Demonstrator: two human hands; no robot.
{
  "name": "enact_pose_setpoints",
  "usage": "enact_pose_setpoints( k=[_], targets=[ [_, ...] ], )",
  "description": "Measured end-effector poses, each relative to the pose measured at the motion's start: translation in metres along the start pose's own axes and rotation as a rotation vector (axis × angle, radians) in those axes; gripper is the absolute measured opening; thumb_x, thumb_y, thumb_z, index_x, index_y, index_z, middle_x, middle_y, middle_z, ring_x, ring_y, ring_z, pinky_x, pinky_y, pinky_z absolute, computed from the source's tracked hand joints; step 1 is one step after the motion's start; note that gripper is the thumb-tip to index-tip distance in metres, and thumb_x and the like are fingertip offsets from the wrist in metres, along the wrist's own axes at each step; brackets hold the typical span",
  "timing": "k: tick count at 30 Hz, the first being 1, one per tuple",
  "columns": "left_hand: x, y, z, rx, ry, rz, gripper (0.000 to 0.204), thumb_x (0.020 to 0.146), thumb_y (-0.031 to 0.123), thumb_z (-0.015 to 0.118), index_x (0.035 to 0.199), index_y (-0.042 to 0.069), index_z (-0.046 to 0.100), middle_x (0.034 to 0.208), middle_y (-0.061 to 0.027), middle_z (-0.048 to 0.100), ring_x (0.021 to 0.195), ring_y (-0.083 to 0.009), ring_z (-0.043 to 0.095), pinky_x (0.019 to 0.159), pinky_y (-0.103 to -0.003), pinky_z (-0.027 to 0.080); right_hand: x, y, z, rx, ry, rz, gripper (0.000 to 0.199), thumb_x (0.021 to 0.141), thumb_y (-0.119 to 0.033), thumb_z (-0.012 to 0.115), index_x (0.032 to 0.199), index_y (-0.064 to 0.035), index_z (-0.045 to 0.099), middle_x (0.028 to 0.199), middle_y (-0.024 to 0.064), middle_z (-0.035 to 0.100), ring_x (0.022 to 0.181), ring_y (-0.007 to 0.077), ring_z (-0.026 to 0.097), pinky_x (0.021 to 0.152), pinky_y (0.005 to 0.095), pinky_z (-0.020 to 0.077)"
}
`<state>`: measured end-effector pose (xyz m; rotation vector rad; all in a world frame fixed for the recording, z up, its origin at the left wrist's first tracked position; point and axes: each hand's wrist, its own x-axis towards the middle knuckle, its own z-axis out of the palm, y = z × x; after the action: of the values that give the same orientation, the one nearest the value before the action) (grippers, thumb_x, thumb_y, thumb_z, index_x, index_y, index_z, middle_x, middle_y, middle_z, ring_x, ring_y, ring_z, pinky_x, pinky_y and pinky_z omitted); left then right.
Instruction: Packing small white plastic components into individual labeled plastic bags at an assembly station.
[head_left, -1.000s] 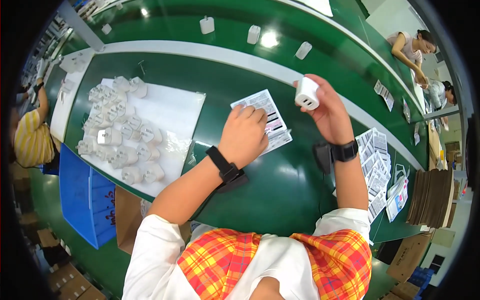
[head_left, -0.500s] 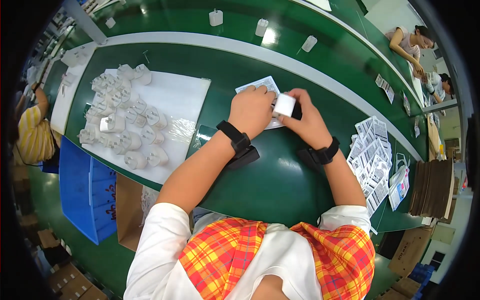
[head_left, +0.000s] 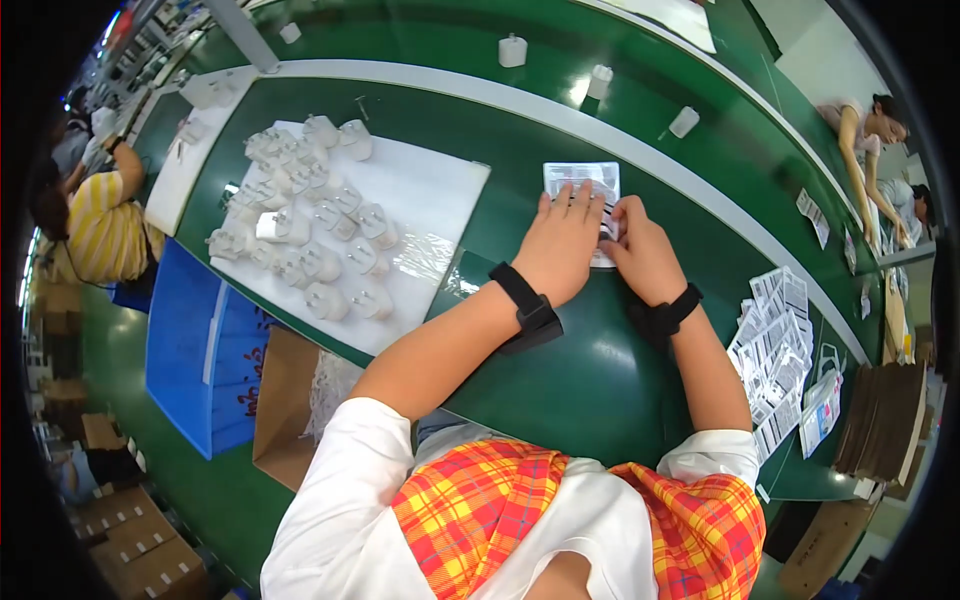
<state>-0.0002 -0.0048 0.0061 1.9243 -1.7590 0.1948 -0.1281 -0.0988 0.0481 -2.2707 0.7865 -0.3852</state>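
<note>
A sheet of printed labels [head_left: 560, 172] lies on the green table in front of me. My left hand [head_left: 562, 248] rests over its lower part with the fingers stretched out flat. At the sheet's right edge, my right hand [head_left: 645, 258] has thumb and fingers drawn together; what sits between them is too small to make out. The white plug adapter seen earlier in my hands is out of sight. To the left, several white plug adapters [head_left: 370, 225] stand grouped on a white board [head_left: 440, 190], prongs showing.
Loose printed sheets [head_left: 775, 345] pile up to the right, beside a plastic bag [head_left: 822, 405]. Three white adapters, one of them here [head_left: 512, 50], sit on the green strip beyond the pale rail [head_left: 430, 82]. A blue bin [head_left: 185, 350] and a cardboard box [head_left: 285, 400] stand lower left. Other people work nearby.
The white adapter pinched in my right hand no longer shows. My left fingers have flattened onto the label sheet, and my right fingers have come to its edge. The whole view has shifted.
</note>
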Motion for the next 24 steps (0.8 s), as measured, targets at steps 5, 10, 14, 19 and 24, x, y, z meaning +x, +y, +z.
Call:
enact_pose_setpoints(
  k=[5,10,14,19,24],
  targets=[
    [0.016,-0.024,-0.043,-0.448,-0.049,-0.177,0.045,0.077,0.002,0.063,0.121,-0.003,0.06,0.128,-0.0217,0.057,0.126,-0.0341,0.049,0.103,-0.039,0.041,-0.005,-0.019,-0.007,0.098,-0.063,-0.017,0.029,0.081,-0.005,0.063,0.103,-0.0052,0.046,0.093,0.0085,0.052,0.085,0.0155,0.055,0.069,0.0289,0.0435],
    [0.02,-0.04,-0.045,-1.604,-0.227,-0.244,0.053,0.075,0.01,0.072,0.126,0.003,0.058,0.12,-0.0179,0.061,0.116,-0.0275,0.056,0.097,-0.034,0.045,-0.01,-0.006,-0.025,1.047,0.005,0.132,0.023,0.085,-0.006,0.059,0.106,-0.0072,0.051,0.096,0.0018,0.051,0.086,0.0116,0.052,0.071,0.023,0.0416],
    [0.018,-0.013,-0.036,-1.04,0.15,-0.002,0.046,0.078,0.009,0.073,0.121,0.002,0.059,0.104,-0.0132,0.065,0.1,-0.0188,0.06,0.082,-0.029,0.05,-0.021,-0.009,-0.04,1.232,0.166,0.258,0.034,0.093,-0.018,0.059,0.121,-0.0002,0.051,0.109,0.0083,0.056,0.084,0.0128,0.054,0.068,0.0209,0.0409],
    [0.02,-0.01,-0.022,-1.165,0.101,-0.382,0.026,0.083,0.012,0.071,0.104,-0.001,0.062,0.087,-0.0093,0.065,0.08,-0.0146,0.06,0.072,-0.029,0.049,-0.018,0.003,-0.045,1.166,0.037,0.128,0.032,0.095,-0.022,0.059,0.118,0.0006,0.055,0.106,0.0087,0.059,0.075,0.0101,0.053,0.063,0.0215,0.0402],
    [0.021,-0.006,-0.016,-1.305,0.165,-0.476,0.019,0.091,0.018,0.064,0.091,-0.002,0.063,0.079,-0.009,0.064,0.072,-0.0124,0.058,0.065,-0.029,0.047,-0.016,0.033,-0.023,0.724,-0.042,0.247,0.028,0.099,-0.026,0.055,0.111,-0.002,0.061,0.09,0.0025,0.061,0.066,0.0059,0.048,0.059,0.0204,0.0374]
  ],
)
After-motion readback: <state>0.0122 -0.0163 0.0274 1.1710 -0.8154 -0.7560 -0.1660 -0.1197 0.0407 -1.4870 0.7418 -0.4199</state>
